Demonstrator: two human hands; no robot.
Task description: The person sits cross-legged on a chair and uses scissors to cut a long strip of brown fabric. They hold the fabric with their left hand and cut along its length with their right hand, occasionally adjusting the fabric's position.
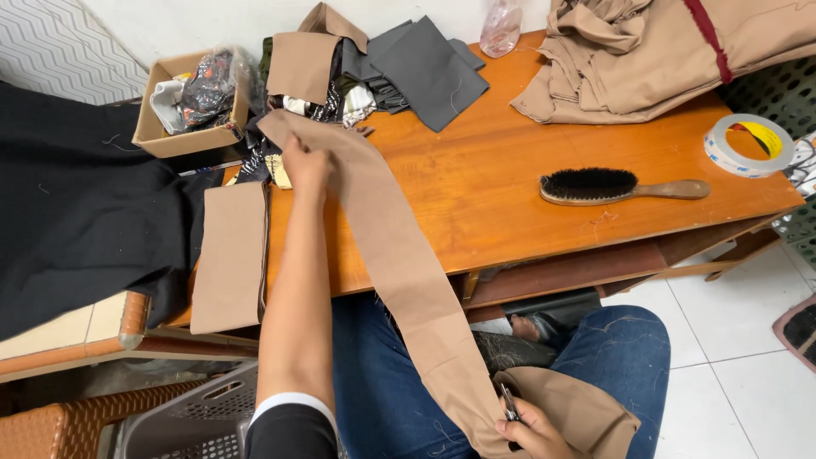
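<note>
A long tan fabric strip (pixel 399 246) runs from the wooden table (pixel 510 187) down over its front edge onto my lap. My left hand (pixel 306 163) presses the strip's far end flat on the table, fingers closed on the cloth. Near my knee my right hand (pixel 531 429) grips small dark scissors (pixel 508 406) whose blades sit at the strip's lower end, where the cloth bunches into a folded tan mass (pixel 578 408).
A tan rectangular fabric piece (pixel 231 255) lies at the table's left edge. Grey fabric pieces (pixel 425 68), a cardboard box of scraps (pixel 187 102), a wooden brush (pixel 620 185), a tape roll (pixel 748 144), piled tan cloth (pixel 646 51) and black cloth (pixel 76 204) surround them. A grey basket (pixel 187 416) stands below.
</note>
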